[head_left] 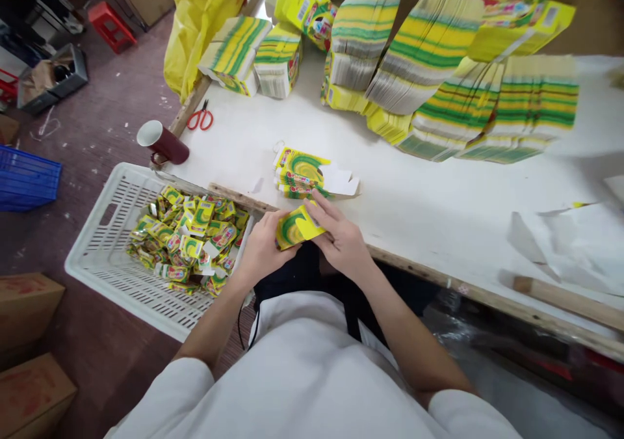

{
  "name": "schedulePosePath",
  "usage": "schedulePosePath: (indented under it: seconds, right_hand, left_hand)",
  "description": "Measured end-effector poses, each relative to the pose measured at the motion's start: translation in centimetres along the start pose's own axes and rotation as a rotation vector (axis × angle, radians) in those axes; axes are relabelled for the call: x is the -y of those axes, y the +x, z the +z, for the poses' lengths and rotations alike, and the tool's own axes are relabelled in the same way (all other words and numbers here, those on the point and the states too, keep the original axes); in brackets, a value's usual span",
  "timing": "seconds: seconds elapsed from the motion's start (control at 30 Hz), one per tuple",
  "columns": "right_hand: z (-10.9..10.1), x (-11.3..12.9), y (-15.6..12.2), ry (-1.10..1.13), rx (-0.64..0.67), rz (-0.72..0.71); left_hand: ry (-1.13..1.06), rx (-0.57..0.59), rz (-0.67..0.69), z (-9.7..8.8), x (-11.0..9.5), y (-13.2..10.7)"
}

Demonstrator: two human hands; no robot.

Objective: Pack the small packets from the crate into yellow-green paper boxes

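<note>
Both hands hold one small yellow and green carton just in front of the table edge. My left hand grips its left side, fingers curled around it. My right hand presses on its right side and top, fingers wrapped over a flap. A short pile of flat yellow-green carton blanks lies on the white table just beyond my hands. To my left a white slotted crate holds several folded cartons of the same kind.
Big stacks of flat carton blanks fill the far side of the table. Red scissors and a dark red mug sit near the table's left corner. A yellow bag, a blue basket and brown boxes stand on the floor.
</note>
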State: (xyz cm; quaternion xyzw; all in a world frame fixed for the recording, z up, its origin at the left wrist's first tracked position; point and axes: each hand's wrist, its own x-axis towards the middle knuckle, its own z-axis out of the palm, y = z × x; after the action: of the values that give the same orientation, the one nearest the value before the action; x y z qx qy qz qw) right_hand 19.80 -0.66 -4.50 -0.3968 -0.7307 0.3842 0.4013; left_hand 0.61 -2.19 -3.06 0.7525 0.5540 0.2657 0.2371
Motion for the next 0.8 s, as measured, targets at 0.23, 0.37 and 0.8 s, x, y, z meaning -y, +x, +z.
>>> schedulePosePath:
  seconds: [0.23,0.37,0.8]
  right_hand:
    - [-2.3,-0.4,-0.2,-0.053,0.171,-0.055]
    - [-3.0,0.5,0.3,-0.053,0.180,-0.073]
    - [-2.3,0.8,1.1,-0.002,0.132,-0.036]
  left_hand:
    - [-0.051,0.001,0.027,-2.6,-0.2,0.2]
    - [-0.018,-0.020,0.111,-2.8,-1.0,0.9]
    - [-0.024,-0.088,0.083,-2.8,-0.8,0.7]
